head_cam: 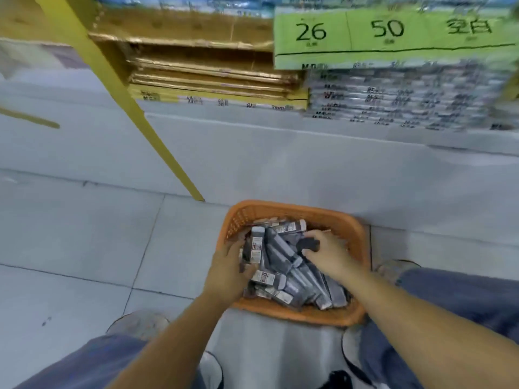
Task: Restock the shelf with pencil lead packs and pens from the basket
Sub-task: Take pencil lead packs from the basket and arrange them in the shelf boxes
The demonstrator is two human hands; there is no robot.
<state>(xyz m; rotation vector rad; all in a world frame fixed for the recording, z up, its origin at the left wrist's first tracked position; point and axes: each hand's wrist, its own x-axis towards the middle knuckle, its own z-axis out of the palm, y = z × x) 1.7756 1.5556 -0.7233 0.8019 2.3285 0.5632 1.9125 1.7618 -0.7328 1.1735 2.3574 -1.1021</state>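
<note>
1. On the near side of the basket [295, 314] are two knees in blue trousers [463, 299]; both bare forearms reach forward over its near rim.
2. Inside the basket, the left hand [230, 265] lies at the left edge, its fingers curled in among the packs [295, 279]; I cannot tell whether it holds one.
3. The right hand [328, 248], near the basket's right wall, pinches a dark pack [309, 244] between thumb and fingers, just above the heap.
4. The grey packs fill the basket in a loose pile; the basket sits on the tiled floor [70, 234].
5. Beyond the basket stands a yellow post [134, 108] to the left; further back is the shelf [252, 127] with cardboard stacks [210, 77] and a green sign [393, 37].
</note>
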